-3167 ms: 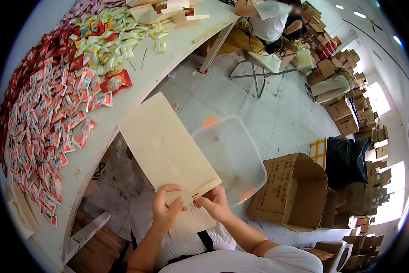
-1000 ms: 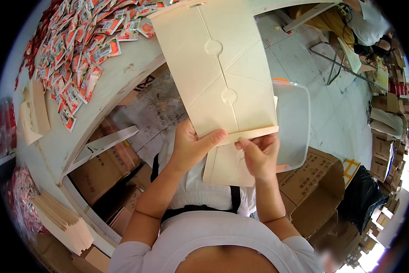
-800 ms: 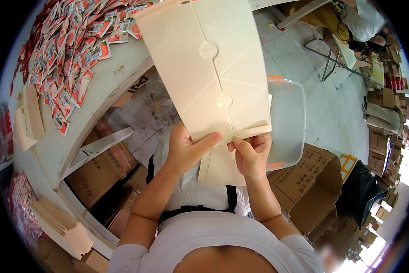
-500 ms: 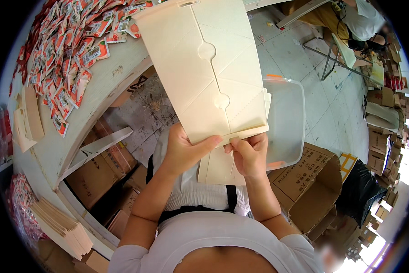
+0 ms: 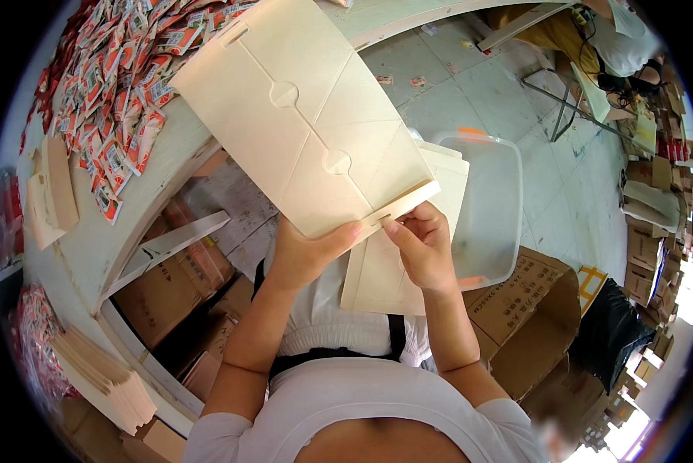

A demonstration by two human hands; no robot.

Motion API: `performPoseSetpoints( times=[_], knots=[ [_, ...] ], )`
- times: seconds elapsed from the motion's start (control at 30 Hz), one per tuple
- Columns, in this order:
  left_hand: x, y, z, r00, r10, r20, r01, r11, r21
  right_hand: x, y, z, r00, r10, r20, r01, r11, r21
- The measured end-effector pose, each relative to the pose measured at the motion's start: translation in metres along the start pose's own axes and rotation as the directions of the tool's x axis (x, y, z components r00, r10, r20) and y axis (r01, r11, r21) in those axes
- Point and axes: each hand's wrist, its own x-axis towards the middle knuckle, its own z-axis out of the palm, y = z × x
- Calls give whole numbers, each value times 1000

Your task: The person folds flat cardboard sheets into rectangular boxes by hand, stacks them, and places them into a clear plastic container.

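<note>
A cream flat-folded cardboard box [image 5: 261,147] leans up and to the left in front of me. Its panel has crease lines, a middle seam with two round tabs, and a slot at the far end. My left hand [image 5: 304,255] grips the near left corner, thumb on top and fingers hidden beneath. At the narrow near flap, which stands folded up, my right hand [image 5: 424,251] pinches the edge beside a small slot. Another cream cardboard sheet [image 5: 385,278] lies on my lap under the held one, partly covered.
On the curved white table [image 5: 184,139] to the left lies a heap of orange-and-white sachets [image 5: 115,116]. Folded cream cardboard [image 5: 111,378] is stacked at lower left. A clear plastic tub [image 5: 508,201] and an open brown carton [image 5: 532,316] stand right. Another person [image 5: 624,38] sits at far right.
The flat box has swung to the left, its far end now nearer the sachets. My right hand has risen slightly with the flap. More of the lap sheet shows on the right.
</note>
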Motion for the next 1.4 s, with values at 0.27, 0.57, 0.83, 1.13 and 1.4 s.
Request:
performPoseSetpoints(
  times=[0.27, 0.57, 0.83, 1.13, 1.4],
  knots=[
    [-3, -5, 0, 997, -72, -39, 69, 995, -74, 3, -2, 14, 998, 14, -56, -11, 999, 53],
    [-19, -8, 12, 999, -19, 51, 22, 999, -49, -3, -4, 16, 968, -103, -228, 134, 983, 125],
    [-13, -1, 6, 998, 15, 63, -15, 1000, -4, 2, -3, 4, 967, -63, -248, 92, 990, 104],
    [-9, -4, 6, 956, 288, 58, -293, 918, 266, 2, -9, 0, 980, 9, -201, -9, 1000, 2],
    [-10, -2, 1, 927, 363, 91, -370, 852, 371, 6, 6, -6, 988, -29, -154, 5, 988, -156]
  ],
)
